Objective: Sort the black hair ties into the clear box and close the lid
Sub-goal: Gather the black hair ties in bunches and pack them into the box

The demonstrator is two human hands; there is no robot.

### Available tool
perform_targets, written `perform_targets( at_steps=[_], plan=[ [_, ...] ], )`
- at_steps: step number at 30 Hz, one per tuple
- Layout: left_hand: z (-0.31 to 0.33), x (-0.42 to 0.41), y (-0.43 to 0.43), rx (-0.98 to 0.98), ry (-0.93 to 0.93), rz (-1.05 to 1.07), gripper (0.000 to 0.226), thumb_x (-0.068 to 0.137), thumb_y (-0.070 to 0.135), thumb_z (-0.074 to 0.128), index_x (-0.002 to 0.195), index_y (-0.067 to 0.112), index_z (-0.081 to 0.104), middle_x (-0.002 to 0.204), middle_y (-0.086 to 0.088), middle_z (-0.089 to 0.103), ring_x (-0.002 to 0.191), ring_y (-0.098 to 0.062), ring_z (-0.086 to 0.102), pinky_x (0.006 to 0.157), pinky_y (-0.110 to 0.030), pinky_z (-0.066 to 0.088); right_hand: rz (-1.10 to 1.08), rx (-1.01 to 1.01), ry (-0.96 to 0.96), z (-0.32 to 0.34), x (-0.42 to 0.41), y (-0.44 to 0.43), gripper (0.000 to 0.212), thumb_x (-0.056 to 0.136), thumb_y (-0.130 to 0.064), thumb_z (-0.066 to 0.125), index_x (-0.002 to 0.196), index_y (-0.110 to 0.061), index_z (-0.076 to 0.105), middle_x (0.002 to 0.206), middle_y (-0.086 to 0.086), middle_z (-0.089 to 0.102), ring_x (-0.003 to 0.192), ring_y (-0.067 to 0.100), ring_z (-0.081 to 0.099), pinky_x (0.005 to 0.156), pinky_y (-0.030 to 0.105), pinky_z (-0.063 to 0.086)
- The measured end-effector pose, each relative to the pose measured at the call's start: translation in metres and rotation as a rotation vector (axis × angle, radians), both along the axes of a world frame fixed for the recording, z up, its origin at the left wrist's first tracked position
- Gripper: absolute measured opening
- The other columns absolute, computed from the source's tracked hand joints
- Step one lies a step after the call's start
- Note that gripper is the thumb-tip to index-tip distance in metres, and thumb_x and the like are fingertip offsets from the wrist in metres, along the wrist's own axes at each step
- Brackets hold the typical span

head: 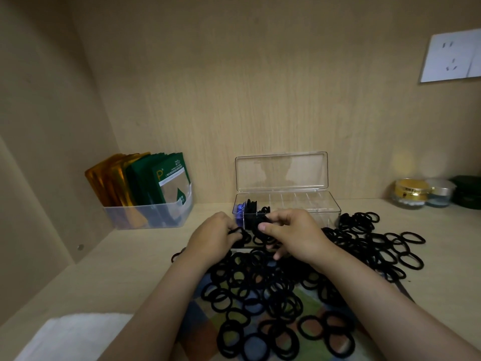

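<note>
Head view: the left hand (pixel 213 238) and right hand (pixel 294 235) each curl round a few black hair ties (pixel 273 295) just in front of the clear box (pixel 322 208) — its lid (pixel 281 171) stands upright. Most ties lie heaped on the surface (pixel 125 269) — some sit in the box's left compartments.

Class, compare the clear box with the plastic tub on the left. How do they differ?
The clear box has a lid, standing open; the tub shows none. The clear box is split into compartments, with hair ties in the left ones; the tub holds upright packets. Both are see-through plastic.
</note>
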State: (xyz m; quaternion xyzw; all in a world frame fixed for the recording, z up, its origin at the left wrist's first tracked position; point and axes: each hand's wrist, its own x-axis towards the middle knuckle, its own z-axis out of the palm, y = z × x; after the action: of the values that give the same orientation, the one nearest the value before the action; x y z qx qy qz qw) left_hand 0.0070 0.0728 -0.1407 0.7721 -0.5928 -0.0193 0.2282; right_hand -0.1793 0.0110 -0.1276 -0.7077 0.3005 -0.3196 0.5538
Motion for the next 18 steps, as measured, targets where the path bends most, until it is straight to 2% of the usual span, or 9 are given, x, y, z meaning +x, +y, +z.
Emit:
perform_targets(
  at_steps=[1,3,5,7,10,14,16,18],
  plan=[
    [0.001,0.002,0.002,-0.017,0.055,0.011,0.019,0.094,0.032,0.064,0.084,0.018,0.072,0.089,0.002,0.063,0.082,-0.016,0.06,0.076,-0.035,0.049,0.006,0.015,-0.014,0.0,0.0,-0.001,0.009,0.091,-0.012,0.07,0.088,-0.021,0.07,0.081,0.004,0.067,0.065,0.021,0.07,0.046,0.028,0.057],
    [0.001,0.006,0.007,-0.067,0.289,0.012,0.018,0.096,0.031,0.062,0.086,0.022,0.072,0.086,0.002,0.071,0.083,-0.017,0.066,0.08,-0.035,0.051,0.019,0.05,-0.049,0.001,-0.001,-0.002,0.009,0.09,-0.011,0.071,0.099,-0.014,0.072,0.084,0.005,0.072,0.065,0.02,0.07,0.046,0.028,0.056],
    [0.003,0.005,0.012,-0.127,0.555,-0.01,0.018,0.097,0.028,0.06,0.089,0.019,0.074,0.088,-0.002,0.076,0.087,-0.022,0.071,0.083,-0.035,0.054,0.026,0.104,-0.09,0.002,-0.001,-0.002,0.026,0.088,-0.01,0.074,0.112,-0.006,0.069,0.089,0.009,0.073,0.062,0.02,0.07,0.046,0.026,0.055],
    [0.004,-0.001,0.016,-0.154,0.712,-0.021,0.021,0.099,0.025,0.057,0.096,0.014,0.075,0.092,-0.004,0.078,0.089,-0.023,0.072,0.08,-0.03,0.055,0.043,0.151,-0.123,0.002,0.0,-0.003,0.035,0.085,-0.009,0.075,0.118,-0.001,0.065,0.09,0.01,0.073,0.06,0.019,0.07,0.045,0.024,0.054],
    [0.008,-0.01,0.018,-0.15,0.828,-0.066,0.023,0.101,0.023,0.054,0.104,0.011,0.072,0.097,-0.007,0.077,0.085,-0.014,0.072,0.075,-0.021,0.053,0.124,0.163,-0.126,0.003,0.001,-0.001,0.037,0.085,-0.01,0.075,0.119,0.002,0.064,0.086,0.008,0.073,0.063,0.021,0.07,0.046,0.024,0.054],
    [0.01,-0.02,0.019,-0.113,0.919,-0.188,0.027,0.103,0.025,0.05,0.107,0.012,0.074,0.101,-0.009,0.077,0.088,-0.014,0.071,0.081,-0.025,0.055,0.134,0.108,-0.112,0.005,0.003,0.002,0.037,0.084,-0.007,0.076,0.119,-0.006,0.061,0.075,0.008,0.07,0.061,0.022,0.068,0.044,0.028,0.054],
    [0.01,-0.02,0.019,-0.097,0.897,-0.207,0.03,0.104,0.026,0.047,0.108,0.013,0.074,0.102,-0.008,0.076,0.091,-0.014,0.069,0.082,-0.026,0.053,0.078,0.063,-0.059,0.004,0.004,0.0,0.044,0.083,-0.009,0.078,0.121,-0.016,0.057,0.069,0.004,0.066,0.057,0.022,0.068,0.044,0.029,0.054],
    [0.01,-0.018,0.019,-0.074,0.843,-0.191,0.033,0.104,0.031,0.045,0.106,0.016,0.075,0.1,-0.005,0.077,0.092,-0.014,0.068,0.084,-0.027,0.051,0.089,0.028,-0.02,0.003,0.003,0.0,0.037,0.086,-0.01,0.076,0.119,-0.018,0.063,0.069,0.002,0.064,0.056,0.019,0.066,0.045,0.029,0.055]
  ],
)
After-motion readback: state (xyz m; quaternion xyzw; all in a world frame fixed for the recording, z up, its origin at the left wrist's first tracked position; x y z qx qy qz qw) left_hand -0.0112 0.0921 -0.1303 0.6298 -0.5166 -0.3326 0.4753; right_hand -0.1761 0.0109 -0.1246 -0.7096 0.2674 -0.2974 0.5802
